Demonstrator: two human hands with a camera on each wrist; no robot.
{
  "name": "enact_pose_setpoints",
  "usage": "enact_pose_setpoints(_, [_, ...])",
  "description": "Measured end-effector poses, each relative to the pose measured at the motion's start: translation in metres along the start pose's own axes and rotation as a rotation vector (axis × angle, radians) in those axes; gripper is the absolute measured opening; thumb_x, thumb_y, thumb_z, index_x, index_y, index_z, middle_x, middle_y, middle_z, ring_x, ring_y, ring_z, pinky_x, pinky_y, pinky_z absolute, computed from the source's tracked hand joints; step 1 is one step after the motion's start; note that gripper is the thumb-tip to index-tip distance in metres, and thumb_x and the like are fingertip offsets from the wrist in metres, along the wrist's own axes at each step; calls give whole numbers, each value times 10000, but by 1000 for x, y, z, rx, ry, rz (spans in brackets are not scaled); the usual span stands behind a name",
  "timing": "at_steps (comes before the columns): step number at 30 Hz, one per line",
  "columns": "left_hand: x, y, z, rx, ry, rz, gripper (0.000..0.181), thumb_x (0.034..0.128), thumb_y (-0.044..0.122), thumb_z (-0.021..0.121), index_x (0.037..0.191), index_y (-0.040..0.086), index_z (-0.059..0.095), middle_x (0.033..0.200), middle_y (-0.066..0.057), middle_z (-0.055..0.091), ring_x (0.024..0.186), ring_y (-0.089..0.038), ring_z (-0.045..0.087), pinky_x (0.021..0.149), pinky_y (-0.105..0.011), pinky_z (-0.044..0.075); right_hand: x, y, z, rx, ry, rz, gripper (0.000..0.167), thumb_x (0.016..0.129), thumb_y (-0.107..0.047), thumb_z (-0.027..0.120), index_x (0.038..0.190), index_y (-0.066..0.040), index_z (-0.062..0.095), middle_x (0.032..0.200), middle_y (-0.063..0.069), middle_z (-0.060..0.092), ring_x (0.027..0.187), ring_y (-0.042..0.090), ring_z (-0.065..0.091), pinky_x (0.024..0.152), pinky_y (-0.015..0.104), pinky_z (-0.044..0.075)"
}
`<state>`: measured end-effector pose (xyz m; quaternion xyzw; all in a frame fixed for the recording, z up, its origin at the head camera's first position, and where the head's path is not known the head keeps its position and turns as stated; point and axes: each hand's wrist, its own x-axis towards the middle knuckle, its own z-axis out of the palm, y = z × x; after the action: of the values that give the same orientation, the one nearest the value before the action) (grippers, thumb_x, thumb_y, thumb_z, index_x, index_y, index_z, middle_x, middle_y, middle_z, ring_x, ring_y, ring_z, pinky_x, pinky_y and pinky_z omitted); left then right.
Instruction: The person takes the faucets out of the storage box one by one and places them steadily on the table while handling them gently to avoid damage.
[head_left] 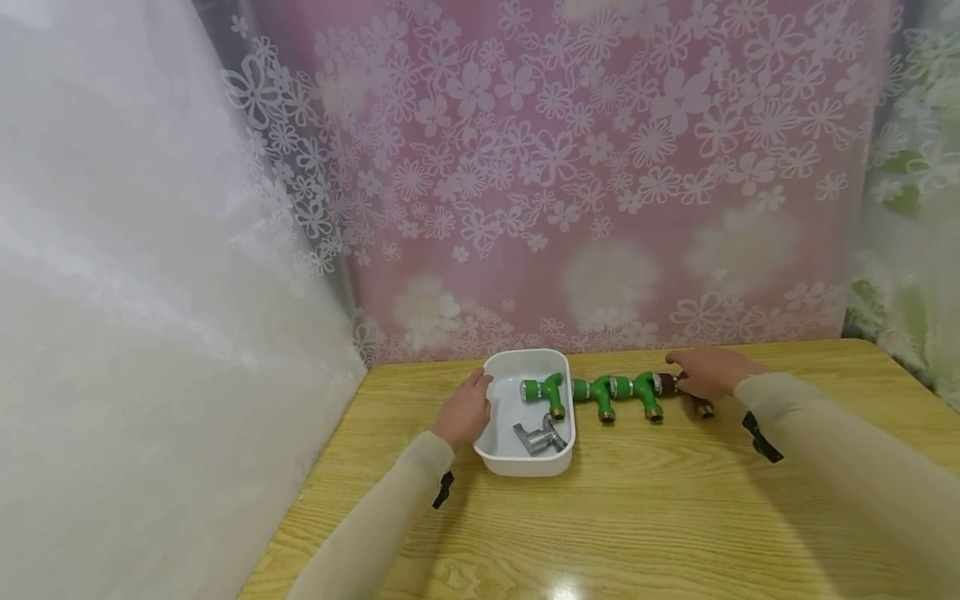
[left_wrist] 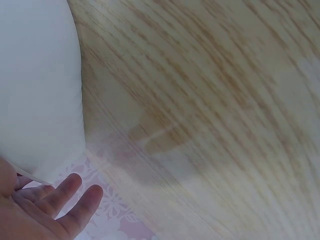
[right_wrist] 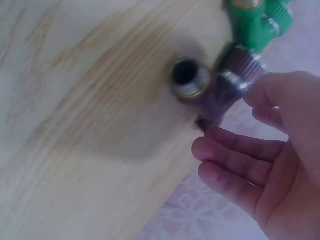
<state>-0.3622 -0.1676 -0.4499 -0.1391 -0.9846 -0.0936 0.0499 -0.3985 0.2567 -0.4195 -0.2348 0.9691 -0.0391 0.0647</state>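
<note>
In the head view, my left hand [head_left: 463, 412] holds the left rim of a white plastic tub [head_left: 525, 468]. The left wrist view shows some fingers [left_wrist: 82, 210] spread outside the tub wall [left_wrist: 40, 90]. Inside the tub lie a green tap [head_left: 551, 392] with a brass threaded end and a silver tap [head_left: 538, 437]. My right hand [head_left: 708, 372] is at the right end of a row of taps, its thumb and fingers about a dark red tap [right_wrist: 222, 95], blurred in the right wrist view. Two green taps [head_left: 602, 396] stand between it and the tub.
The wooden table [head_left: 600, 525] stretches in front of the tub and the taps. A pink flowered curtain [head_left: 585, 183] hangs along the table's back edge. A white sheet [head_left: 187, 292] hangs at the left, and another flowered sheet [head_left: 911, 217] at the right.
</note>
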Motion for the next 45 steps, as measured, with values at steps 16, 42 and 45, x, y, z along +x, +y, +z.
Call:
enact_pose_setpoints(16, [-2, -4, 3, 2, 15, 1, 440, 1049, 128, 451, 1478, 30, 449, 1610, -163, 348, 1423, -313, 454, 1136, -462, 446, 20, -60, -18, -106, 102, -146, 395, 966, -219, 647, 1324, -54, 623, 1231, 157, 691, 978, 312, 698, 742, 483, 594])
enact_pose_setpoints(42, [-1, -1, 0, -10, -4, 13, 453, 1054, 122, 436, 1499, 35, 422, 1620, -170, 324, 1426, -320, 446, 1119, -465, 465, 65, -161, -49, -56, -28, -190, 375, 989, -323, 641, 1320, -146, 644, 1289, 83, 673, 1020, 223, 683, 857, 461, 589])
enact_pose_setpoints(45, [-1, 0, -1, -15, -2, 8, 452, 1057, 124, 431, 1500, 39, 419, 1622, -166, 323, 1424, -319, 450, 1119, -468, 465, 71, -170, -50, -57, -43, -176, 388, 980, -321, 656, 1329, -153, 640, 1320, 84, 660, 1069, 247, 675, 875, 474, 585])
